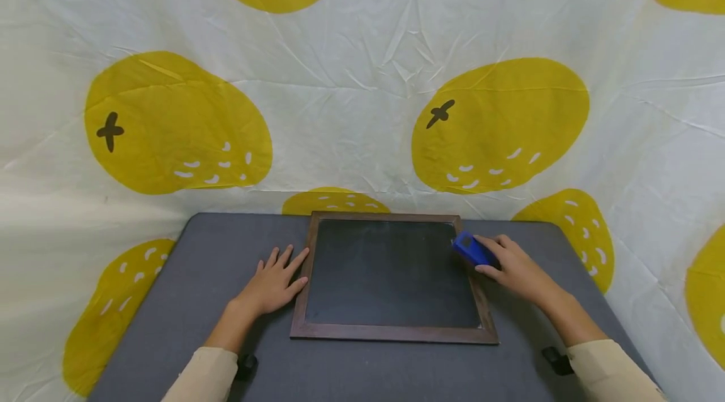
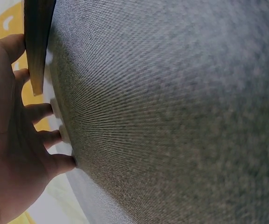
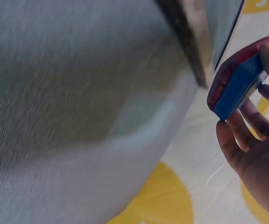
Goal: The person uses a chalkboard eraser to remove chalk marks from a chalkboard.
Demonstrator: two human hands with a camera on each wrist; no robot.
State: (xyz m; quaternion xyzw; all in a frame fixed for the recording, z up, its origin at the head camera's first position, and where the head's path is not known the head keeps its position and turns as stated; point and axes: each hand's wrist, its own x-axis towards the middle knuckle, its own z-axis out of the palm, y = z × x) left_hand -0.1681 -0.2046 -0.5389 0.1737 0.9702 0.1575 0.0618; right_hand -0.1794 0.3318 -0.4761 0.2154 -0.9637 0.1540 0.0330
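A small blackboard [image 1: 391, 276] in a brown wooden frame [image 1: 391, 332] lies on the grey table, its dark surface without visible writing. My left hand [image 1: 273, 284] rests at the left side of that frame, fingers spread and fairly straight; in the left wrist view its thumb and a finger touch the frame's edge [image 2: 35, 51]. Over the board's right edge, my right hand [image 1: 514, 268] holds a blue chalkboard eraser [image 1: 471, 248] between thumb and fingers. The right wrist view shows the eraser's reddish pad [image 3: 230, 65] facing the board side, apparently raised off the frame.
The grey tabletop [image 1: 374, 370] extends around the board on both sides and in front. Behind it hangs a white cloth [image 1: 340, 138] printed with yellow fruit shapes. A black wrist strap piece [image 1: 557, 361] shows by the right sleeve, and another [image 1: 246, 367] by the left.
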